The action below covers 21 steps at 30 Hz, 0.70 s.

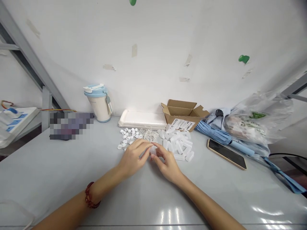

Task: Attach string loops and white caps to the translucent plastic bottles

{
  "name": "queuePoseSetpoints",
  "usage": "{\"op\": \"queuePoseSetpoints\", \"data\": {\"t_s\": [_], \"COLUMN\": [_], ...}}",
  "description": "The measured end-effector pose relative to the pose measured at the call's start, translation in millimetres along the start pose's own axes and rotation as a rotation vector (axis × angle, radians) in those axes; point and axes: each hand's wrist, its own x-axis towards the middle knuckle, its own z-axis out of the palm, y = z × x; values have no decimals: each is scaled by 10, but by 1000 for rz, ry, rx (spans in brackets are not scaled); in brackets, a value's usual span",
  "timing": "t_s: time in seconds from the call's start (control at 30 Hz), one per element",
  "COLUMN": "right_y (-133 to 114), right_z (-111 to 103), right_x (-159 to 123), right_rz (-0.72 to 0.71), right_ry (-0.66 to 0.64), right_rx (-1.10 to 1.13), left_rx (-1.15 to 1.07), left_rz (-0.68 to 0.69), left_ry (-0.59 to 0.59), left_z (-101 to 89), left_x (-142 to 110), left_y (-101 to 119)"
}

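Over the middle of the grey table, my left hand and my right hand meet at the fingertips. Between them is a small translucent plastic tube, mostly covered by the fingers. My right hand has it pinched between thumb and fingers. The fingers of my left hand are also pressed together at its upper end; whether they hold a separate small part is hidden. Just beyond lie small white caps on the left, a tangle of white cords, and a heap of translucent plastic tubes on the right.
Behind the parts are a stack of white envelopes and an open cardboard box. A lidded cup stands left. To the right are a phone, a folded blue umbrella and a clear plastic bag.
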Motion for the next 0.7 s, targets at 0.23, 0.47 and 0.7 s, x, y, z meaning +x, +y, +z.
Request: {"op": "queuePoseSetpoints", "data": {"t_s": [0.23,0.47,0.7], "right_y": [14,58,71], "right_z": [-4,-16,-38], "right_x": [18,45,58], "right_rz": [54,101,145], "right_ry": [90,159,175], "right_rx": [75,139,164], "left_rx": [53,217,545], "left_rz": [96,245,-305], "left_ry": [-19,-227,-378], "left_z": [54,-175,-479], "left_x": [-45,71,32], "left_y": [-40,-183,-560]}}
